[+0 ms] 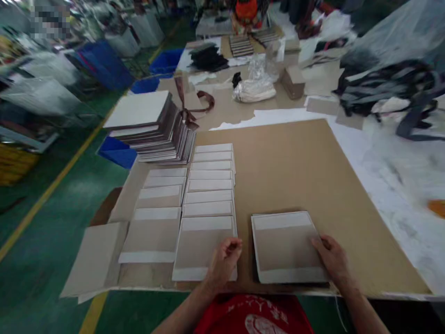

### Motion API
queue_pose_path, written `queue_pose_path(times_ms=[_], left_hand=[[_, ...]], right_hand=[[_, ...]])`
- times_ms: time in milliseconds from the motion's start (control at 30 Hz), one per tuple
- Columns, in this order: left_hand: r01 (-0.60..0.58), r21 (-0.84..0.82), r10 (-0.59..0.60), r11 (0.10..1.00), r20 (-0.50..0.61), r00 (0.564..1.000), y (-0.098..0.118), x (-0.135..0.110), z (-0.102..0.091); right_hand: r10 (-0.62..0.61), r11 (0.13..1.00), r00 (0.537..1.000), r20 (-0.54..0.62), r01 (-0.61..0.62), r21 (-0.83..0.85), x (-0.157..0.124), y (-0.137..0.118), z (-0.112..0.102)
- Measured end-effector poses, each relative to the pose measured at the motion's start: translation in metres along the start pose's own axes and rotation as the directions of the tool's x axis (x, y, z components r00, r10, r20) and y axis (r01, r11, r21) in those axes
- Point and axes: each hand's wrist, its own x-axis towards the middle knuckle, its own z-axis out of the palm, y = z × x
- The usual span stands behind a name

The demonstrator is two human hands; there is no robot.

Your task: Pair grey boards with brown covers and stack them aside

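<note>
My right hand rests on the right edge of a grey board with white strips, which lies flat on the brown cardboard sheet; its fingers lie flat on the board. My left hand hovers over the nearest board of an overlapped row, fingers loosely curled with nothing in them. Two rows of such boards run away from me to the left.
A tall slanted stack of boards stands at the far left of the table. Beyond lie a brown ribbon, a clear plastic bag, small cardboard blocks and dark straps. Blue bins stand on the green floor.
</note>
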Motion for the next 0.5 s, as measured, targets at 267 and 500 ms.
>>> queue_pose_path(times_ms=[267, 500], left_hand=[[-0.103, -0.005, 0.102, 0.995, -0.051, 0.993, -0.049, -0.034, -0.077], [-0.248, 0.095, 0.240, 0.964, 0.089, 0.967, -0.066, -0.042, -0.097]], right_hand=[[-0.020, 0.990, 0.972, -0.232, -0.013, -0.142, -0.029, -0.050, -0.006], [0.078, 0.996, 0.911, -0.406, -0.049, 0.080, -0.113, -0.055, 0.025]])
